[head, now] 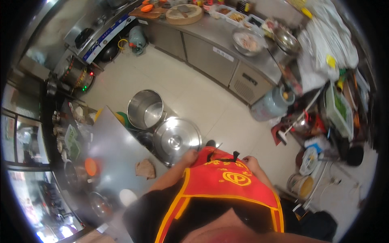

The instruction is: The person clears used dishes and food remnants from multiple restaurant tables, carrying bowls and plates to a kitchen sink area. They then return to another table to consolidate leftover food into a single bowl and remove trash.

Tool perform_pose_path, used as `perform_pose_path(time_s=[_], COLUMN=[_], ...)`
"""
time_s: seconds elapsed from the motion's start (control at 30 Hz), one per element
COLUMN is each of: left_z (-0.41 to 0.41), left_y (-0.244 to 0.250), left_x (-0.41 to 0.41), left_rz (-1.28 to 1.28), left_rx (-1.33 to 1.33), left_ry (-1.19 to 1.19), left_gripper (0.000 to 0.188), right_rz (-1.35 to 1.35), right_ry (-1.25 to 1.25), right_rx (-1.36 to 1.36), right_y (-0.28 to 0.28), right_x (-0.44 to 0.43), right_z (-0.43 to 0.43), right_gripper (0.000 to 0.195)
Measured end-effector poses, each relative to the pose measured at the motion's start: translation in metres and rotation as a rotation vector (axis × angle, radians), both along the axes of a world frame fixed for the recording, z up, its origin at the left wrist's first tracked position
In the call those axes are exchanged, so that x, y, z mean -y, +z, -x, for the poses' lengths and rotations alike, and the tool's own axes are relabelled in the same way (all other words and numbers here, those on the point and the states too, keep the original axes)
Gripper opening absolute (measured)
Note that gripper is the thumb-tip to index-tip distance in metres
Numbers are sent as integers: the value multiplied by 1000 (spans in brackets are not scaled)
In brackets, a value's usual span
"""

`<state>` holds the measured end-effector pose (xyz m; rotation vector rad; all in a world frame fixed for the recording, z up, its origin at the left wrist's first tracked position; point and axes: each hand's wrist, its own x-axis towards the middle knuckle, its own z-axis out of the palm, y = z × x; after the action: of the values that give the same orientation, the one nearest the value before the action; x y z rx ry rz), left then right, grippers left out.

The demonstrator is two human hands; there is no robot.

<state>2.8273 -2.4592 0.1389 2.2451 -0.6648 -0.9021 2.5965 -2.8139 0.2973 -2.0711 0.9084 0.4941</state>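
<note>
My left hand (190,157) is low beside my red apron (218,182), overlapping the rim of a round stainless steel lid (177,141). Whether its fingers grip that rim or only pass above it I cannot tell. On the apron's other side is my right hand (249,161), its fingers curled near the apron's edge and partly hidden. Just beyond the lid stands a tall stainless steel pot (146,109), uncovered, with a bare inside. A dark pot (145,139) shows partly under the lid's left side.
A steel worktable (118,145) on my left bears a brown cloth (145,169) and an orange bowl (90,166). Across the tiled floor (209,94) runs a steel counter (209,39) with a chopping block (184,14). A gas cylinder (270,103) and a broom (299,118) stand right.
</note>
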Motion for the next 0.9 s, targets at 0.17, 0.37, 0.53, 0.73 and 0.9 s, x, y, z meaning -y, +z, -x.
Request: perform_pose_path(time_s=[0.17,0.37,0.53,0.73,0.9], left_z=[-212,-393,-415,-385,-455], left_y=[-4,28,-56,-54,-49], left_x=[107,190,134,84,91], left_rz=[-47,29,-271,-708,-551], left_rx=[179,-15,-66,-495,-567], left_ry=[11,568,503,516,732], left_gripper=[34,33,30,37,33], right_rz=[29,-29,-82,-164,-109], right_ry=[-73,-334,-121,167,426], right_rx=[-26,-25,23,93,103], right_y=[33,13,-24,0,14], right_x=[127,237,294,289,225], right_z=[-84,-226,-470,-785,-993], right_gripper=[29,26,25,24,24])
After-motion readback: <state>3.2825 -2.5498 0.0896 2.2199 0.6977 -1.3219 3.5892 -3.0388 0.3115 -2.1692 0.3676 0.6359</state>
